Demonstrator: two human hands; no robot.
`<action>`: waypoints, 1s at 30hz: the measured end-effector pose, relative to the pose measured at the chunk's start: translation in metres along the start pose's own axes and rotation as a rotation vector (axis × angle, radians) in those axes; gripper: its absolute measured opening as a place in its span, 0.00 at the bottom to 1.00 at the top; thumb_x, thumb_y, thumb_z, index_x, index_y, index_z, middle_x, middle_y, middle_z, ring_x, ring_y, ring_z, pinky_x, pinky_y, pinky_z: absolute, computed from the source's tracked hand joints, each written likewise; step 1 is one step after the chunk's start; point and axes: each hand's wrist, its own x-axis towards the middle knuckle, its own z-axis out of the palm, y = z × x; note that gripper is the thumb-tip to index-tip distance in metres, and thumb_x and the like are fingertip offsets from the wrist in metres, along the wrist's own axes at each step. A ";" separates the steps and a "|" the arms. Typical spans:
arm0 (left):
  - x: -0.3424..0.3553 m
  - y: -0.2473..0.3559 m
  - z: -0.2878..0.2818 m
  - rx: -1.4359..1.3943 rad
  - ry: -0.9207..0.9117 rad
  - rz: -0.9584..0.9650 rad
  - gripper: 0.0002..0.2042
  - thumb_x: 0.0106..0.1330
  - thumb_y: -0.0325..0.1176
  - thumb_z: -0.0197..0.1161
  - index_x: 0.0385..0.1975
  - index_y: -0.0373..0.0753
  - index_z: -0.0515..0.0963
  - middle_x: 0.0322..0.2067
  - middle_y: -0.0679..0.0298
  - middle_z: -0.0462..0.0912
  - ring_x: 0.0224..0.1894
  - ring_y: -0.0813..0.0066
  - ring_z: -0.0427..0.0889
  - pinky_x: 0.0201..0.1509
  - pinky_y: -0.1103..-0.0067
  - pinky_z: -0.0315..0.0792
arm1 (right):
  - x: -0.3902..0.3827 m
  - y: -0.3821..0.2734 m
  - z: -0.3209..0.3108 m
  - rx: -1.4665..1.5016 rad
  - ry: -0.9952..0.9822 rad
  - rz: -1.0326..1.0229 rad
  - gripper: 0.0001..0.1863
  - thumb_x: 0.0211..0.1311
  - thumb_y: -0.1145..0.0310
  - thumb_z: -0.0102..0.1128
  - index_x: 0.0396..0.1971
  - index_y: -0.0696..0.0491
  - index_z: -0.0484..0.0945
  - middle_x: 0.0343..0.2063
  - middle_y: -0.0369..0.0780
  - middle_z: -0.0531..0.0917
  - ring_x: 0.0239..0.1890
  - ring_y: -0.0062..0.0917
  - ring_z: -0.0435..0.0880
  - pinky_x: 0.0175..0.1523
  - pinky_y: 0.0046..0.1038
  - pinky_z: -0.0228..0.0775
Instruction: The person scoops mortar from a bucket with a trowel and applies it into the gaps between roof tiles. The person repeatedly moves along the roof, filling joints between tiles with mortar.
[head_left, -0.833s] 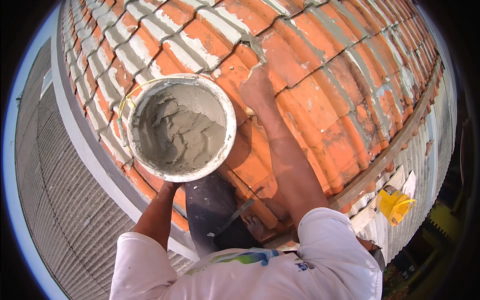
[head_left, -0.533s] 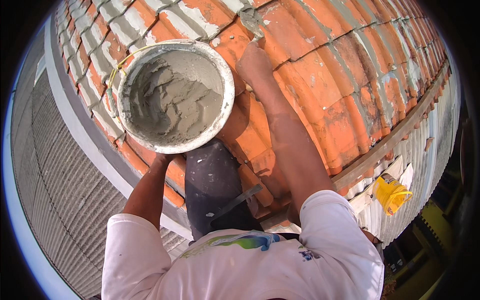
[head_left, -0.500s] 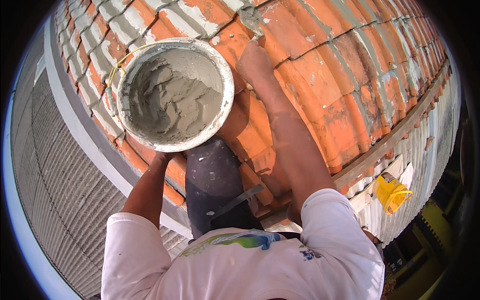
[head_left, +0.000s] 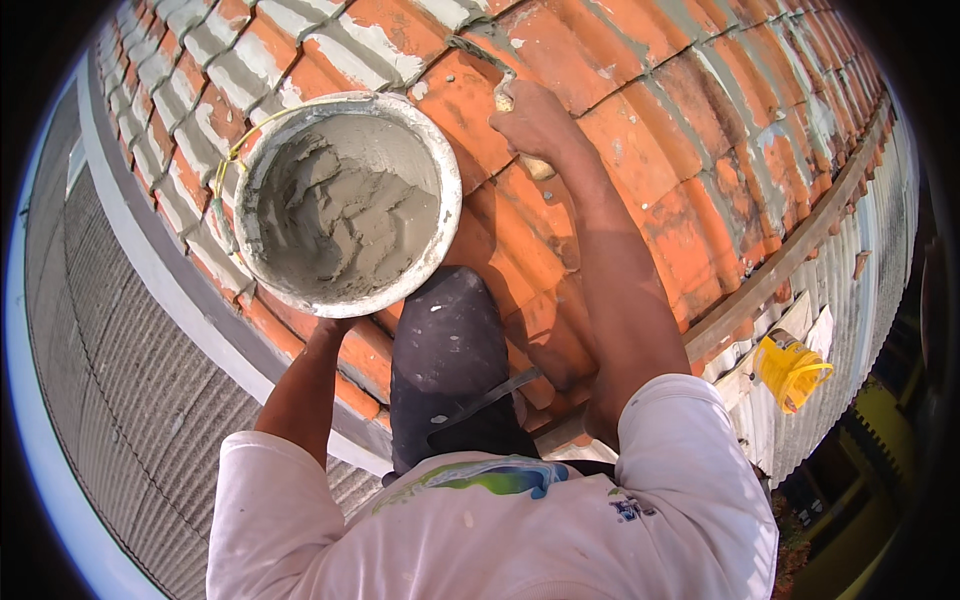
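My right hand is closed around the pale handle of a trowel, whose end shows below the fist. The trowel's thin blade points up and left, low over the orange roof tiles, and looks nearly edge-on. Left of it is a round bucket with a whitish crusted rim. Wet grey mortar with a lumpy, scooped surface lies inside. My left hand reaches under the bucket's near side and appears to support it; its fingers are hidden.
Grey mortar bands run along many tile joints. My dark-trousered knee is below the bucket, with a flat metal strip across the thigh. A yellow pail sits on corrugated sheeting at right. A grey ledge borders the tiles at left.
My right hand has moved slightly right and turned, so the trowel's handle now shows. The trowel blade, earlier seen broad with mortar on it, now looks thin. The whole view has shifted slightly.
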 end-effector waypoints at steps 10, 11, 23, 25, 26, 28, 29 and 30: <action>-0.004 -0.004 -0.005 0.025 -0.019 0.002 0.43 0.70 0.74 0.45 0.80 0.57 0.60 0.82 0.66 0.58 0.83 0.56 0.52 0.83 0.50 0.41 | 0.059 -0.007 0.011 0.011 0.065 -0.050 0.22 0.61 0.63 0.62 0.43 0.69 0.81 0.39 0.61 0.88 0.43 0.49 0.91 0.50 0.45 0.83; -0.005 -0.004 -0.005 0.029 -0.022 0.000 0.43 0.70 0.74 0.45 0.80 0.57 0.59 0.82 0.66 0.58 0.83 0.56 0.52 0.83 0.50 0.41 | 0.059 -0.015 0.011 -0.004 0.055 0.006 0.22 0.61 0.63 0.63 0.43 0.70 0.81 0.41 0.62 0.88 0.45 0.52 0.91 0.51 0.46 0.82; -0.014 -0.002 -0.009 0.037 -0.023 -0.013 0.44 0.70 0.75 0.43 0.81 0.56 0.57 0.83 0.66 0.55 0.84 0.55 0.49 0.84 0.49 0.38 | 0.015 0.001 -0.003 0.149 0.076 0.182 0.21 0.62 0.65 0.62 0.46 0.69 0.81 0.37 0.58 0.89 0.34 0.44 0.93 0.44 0.42 0.84; -0.014 -0.001 -0.010 0.043 -0.020 -0.012 0.45 0.70 0.76 0.42 0.82 0.56 0.57 0.83 0.66 0.55 0.84 0.55 0.49 0.84 0.49 0.38 | 0.013 0.008 -0.006 0.140 0.057 0.081 0.21 0.62 0.65 0.62 0.45 0.70 0.81 0.36 0.56 0.89 0.30 0.38 0.92 0.41 0.40 0.83; -0.014 0.000 -0.010 0.047 -0.024 -0.012 0.45 0.70 0.76 0.42 0.82 0.56 0.57 0.83 0.66 0.55 0.84 0.55 0.49 0.84 0.48 0.38 | 0.011 0.011 -0.011 0.147 -0.006 0.078 0.21 0.62 0.65 0.62 0.45 0.69 0.81 0.35 0.56 0.88 0.29 0.36 0.91 0.40 0.39 0.83; -0.014 0.002 -0.011 0.050 -0.023 -0.010 0.45 0.70 0.76 0.42 0.82 0.56 0.56 0.83 0.65 0.54 0.84 0.55 0.48 0.84 0.48 0.37 | 0.004 0.017 -0.023 0.159 -0.110 0.058 0.21 0.62 0.65 0.63 0.45 0.69 0.81 0.35 0.55 0.88 0.28 0.34 0.91 0.40 0.39 0.83; -0.013 0.002 -0.012 0.052 -0.022 -0.011 0.45 0.70 0.76 0.42 0.82 0.56 0.56 0.83 0.65 0.54 0.84 0.55 0.48 0.84 0.48 0.37 | 0.001 0.019 -0.029 0.168 -0.172 0.061 0.20 0.62 0.66 0.62 0.46 0.69 0.81 0.34 0.55 0.88 0.28 0.34 0.91 0.40 0.39 0.82; -0.014 0.002 -0.012 0.051 -0.024 -0.013 0.45 0.70 0.76 0.41 0.82 0.56 0.56 0.83 0.65 0.54 0.84 0.55 0.48 0.84 0.48 0.37 | 0.000 0.023 -0.034 0.163 -0.135 0.058 0.20 0.62 0.66 0.62 0.46 0.69 0.81 0.35 0.56 0.88 0.28 0.35 0.91 0.39 0.40 0.82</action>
